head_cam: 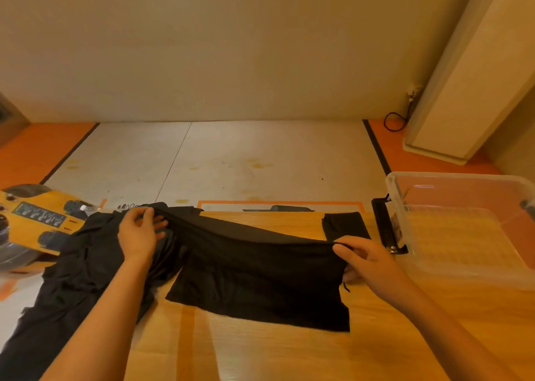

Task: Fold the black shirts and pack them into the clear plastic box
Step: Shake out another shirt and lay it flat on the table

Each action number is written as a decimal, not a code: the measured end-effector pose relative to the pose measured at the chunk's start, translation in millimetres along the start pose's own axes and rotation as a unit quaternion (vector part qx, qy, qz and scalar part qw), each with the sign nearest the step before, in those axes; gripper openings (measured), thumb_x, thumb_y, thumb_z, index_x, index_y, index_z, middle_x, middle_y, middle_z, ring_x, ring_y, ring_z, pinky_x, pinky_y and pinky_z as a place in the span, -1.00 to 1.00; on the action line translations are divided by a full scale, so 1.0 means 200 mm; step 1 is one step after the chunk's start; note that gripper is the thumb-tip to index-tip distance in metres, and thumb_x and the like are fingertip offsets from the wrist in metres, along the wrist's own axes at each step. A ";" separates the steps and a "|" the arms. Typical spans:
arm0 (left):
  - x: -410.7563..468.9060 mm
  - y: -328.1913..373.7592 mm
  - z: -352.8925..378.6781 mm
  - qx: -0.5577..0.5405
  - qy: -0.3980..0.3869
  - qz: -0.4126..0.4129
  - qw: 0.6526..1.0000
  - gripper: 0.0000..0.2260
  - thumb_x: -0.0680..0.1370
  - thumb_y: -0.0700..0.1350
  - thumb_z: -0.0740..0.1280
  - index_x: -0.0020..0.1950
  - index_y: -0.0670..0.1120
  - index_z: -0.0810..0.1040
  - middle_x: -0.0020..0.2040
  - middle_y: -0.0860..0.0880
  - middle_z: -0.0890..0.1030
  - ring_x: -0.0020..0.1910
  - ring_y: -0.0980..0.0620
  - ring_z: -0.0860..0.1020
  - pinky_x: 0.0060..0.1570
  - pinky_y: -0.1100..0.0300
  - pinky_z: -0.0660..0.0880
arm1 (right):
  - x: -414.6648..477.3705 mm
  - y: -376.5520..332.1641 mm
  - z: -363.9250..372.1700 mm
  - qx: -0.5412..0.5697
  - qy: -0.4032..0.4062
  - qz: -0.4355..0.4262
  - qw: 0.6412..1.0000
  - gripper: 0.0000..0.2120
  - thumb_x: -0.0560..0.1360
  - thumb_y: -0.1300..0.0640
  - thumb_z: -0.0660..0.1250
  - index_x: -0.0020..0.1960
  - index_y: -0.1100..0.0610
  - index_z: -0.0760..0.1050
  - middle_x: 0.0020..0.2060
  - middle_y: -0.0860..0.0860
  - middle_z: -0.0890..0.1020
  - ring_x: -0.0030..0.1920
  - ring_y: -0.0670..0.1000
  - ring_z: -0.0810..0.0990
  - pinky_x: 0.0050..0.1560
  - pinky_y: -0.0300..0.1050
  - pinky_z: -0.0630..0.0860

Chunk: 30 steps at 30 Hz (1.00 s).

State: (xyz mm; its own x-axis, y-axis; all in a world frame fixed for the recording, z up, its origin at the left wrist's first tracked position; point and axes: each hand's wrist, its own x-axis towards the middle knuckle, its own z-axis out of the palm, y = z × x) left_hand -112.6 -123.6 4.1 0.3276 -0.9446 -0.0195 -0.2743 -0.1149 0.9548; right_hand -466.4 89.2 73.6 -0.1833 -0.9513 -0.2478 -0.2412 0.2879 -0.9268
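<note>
Person stands at a wooden table (289, 357), both arms out over a black shirt (254, 282). Left hand (142, 233) has its fingers curled, pinching the shirt's far edge near the collar end. Right hand (364, 260) pinches the same edge at the other end, thumb on top and fingers tucked under the cloth. The edge runs taut and slightly raised between the two grips, and the lower half lies flat on the table, probably so the fold line stays straight as it is laid over. A heap of unfolded black shirts (66, 288) lies at the left, partly under the left forearm and within reach for the next pick. A small folded black piece (346, 224) rests beyond the right hand. The clear plastic box (395, 204) sits at the right, mouth open, and no shirt shows inside it. A black strip (386, 227) lies against its near wall. I judge the folding mid-way and the packing not yet begun.
</note>
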 end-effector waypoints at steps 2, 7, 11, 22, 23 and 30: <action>0.04 0.07 -0.07 -0.058 0.036 0.004 0.998 -0.89 0.67 -0.13 0.19 0.10 -0.13 0.45 0.05 -0.20 0.58 -0.07 -0.13 0.62 -0.14 0.06 0.59 | -0.06 -0.13 0.05 0.027 -0.001 -0.030 0.999 -0.82 0.59 0.19 0.21 -0.04 0.00 0.56 -0.27 -0.15 0.68 -0.24 -0.11 0.67 -0.32 -0.30 0.57; 0.14 0.31 -0.29 -0.150 0.108 0.032 0.982 -0.91 0.68 -0.12 0.16 0.09 -0.11 0.42 0.10 -0.20 0.56 0.02 -0.09 0.61 -0.11 0.13 0.59 | -0.20 -0.41 0.25 0.054 -0.039 -0.103 0.992 -0.80 0.57 0.19 0.22 -0.07 -0.01 0.58 -0.20 -0.11 0.68 -0.13 -0.09 0.67 -0.28 -0.26 0.59; 0.19 0.55 -0.49 -0.156 0.184 0.097 0.966 -0.91 0.67 -0.13 0.18 0.09 -0.12 0.44 0.04 -0.13 0.56 -0.01 0.00 0.56 -0.13 0.23 0.59 | -0.30 -0.56 0.43 0.108 -0.099 -0.118 0.982 -0.81 0.53 0.22 0.24 -0.12 0.05 0.61 -0.25 -0.07 0.69 -0.17 -0.08 0.67 -0.30 -0.28 0.56; 0.14 0.92 -0.12 -0.066 0.032 0.213 0.974 -0.79 0.63 -0.14 0.26 0.26 -0.12 0.45 0.13 -0.05 0.56 0.13 0.03 0.54 0.06 0.30 0.50 | -0.23 -0.33 0.44 0.272 -0.023 0.020 0.962 -0.82 0.58 0.15 0.23 0.00 0.14 0.60 -0.16 0.07 0.72 -0.14 0.12 0.71 -0.21 -0.07 0.64; 0.10 0.88 0.01 -0.038 -0.013 0.210 0.977 -0.77 0.63 -0.13 0.26 0.29 -0.11 0.44 0.17 -0.04 0.55 0.19 0.01 0.53 0.13 0.25 0.49 | -0.21 -0.25 0.42 0.288 -0.001 0.056 0.956 -0.84 0.58 0.15 0.24 0.02 0.14 0.59 -0.17 0.07 0.72 -0.15 0.11 0.71 -0.20 -0.05 0.64; -0.34 0.23 0.77 0.223 -0.425 0.154 0.864 -0.41 0.67 -0.09 0.15 0.58 0.16 -0.13 0.59 0.00 0.09 0.53 -0.08 0.15 0.45 0.02 0.17 | -0.24 0.60 0.38 0.335 0.134 0.321 0.876 -0.72 0.59 0.25 0.26 0.26 0.31 0.45 -0.14 0.19 0.60 -0.16 0.18 0.62 -0.32 -0.06 0.62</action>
State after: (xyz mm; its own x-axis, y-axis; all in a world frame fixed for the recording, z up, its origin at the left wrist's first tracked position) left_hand -286.6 -111.1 3.6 -0.5530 -0.8143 -0.1760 -0.6126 0.2543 0.7484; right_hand -413.5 160.7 -47.3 -0.3151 -0.5312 -0.7865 0.5900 0.5395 -0.6007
